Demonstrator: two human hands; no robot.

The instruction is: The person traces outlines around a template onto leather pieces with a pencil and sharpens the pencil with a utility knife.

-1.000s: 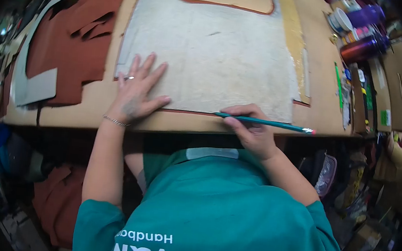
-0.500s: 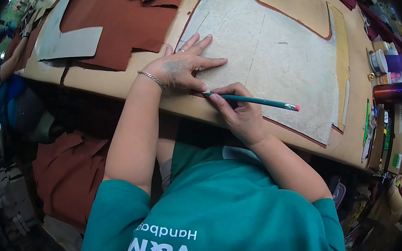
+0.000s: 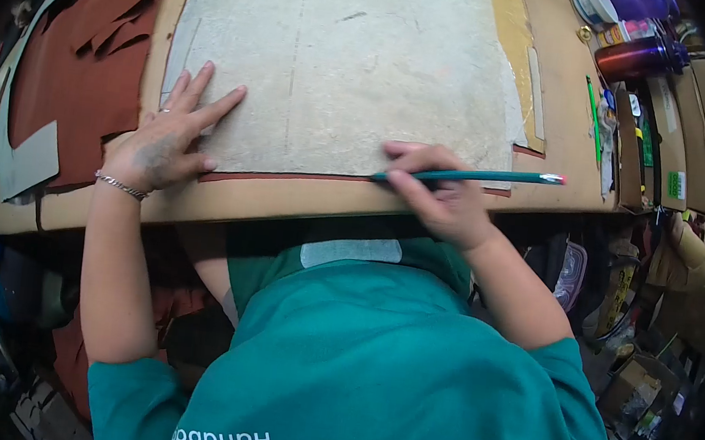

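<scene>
My left hand (image 3: 169, 139) lies flat with spread fingers on the left edge of a large pale grey template (image 3: 349, 75). Under the template, a thin strip of reddish-brown leather (image 3: 289, 177) shows along its near edge. My right hand (image 3: 444, 195) pinches a dark green pencil (image 3: 501, 177) with a pink eraser end pointing right. The pencil's tip is at the template's near edge, over the leather strip; whether it touches is hard to tell.
Reddish-brown leather (image 3: 86, 76) with another grey template (image 3: 31, 164) lies at the left of the tan table (image 3: 286, 201). On the right are a yellowish template (image 3: 516, 66), a light green pencil (image 3: 593, 120), a purple metallic bottle (image 3: 640, 58) and cardboard boxes (image 3: 666, 140).
My right hand has moved the pencil rightward along the template's near edge, away from my left hand. My left hand stays pressed on the template. The whole view has shifted to the right.
</scene>
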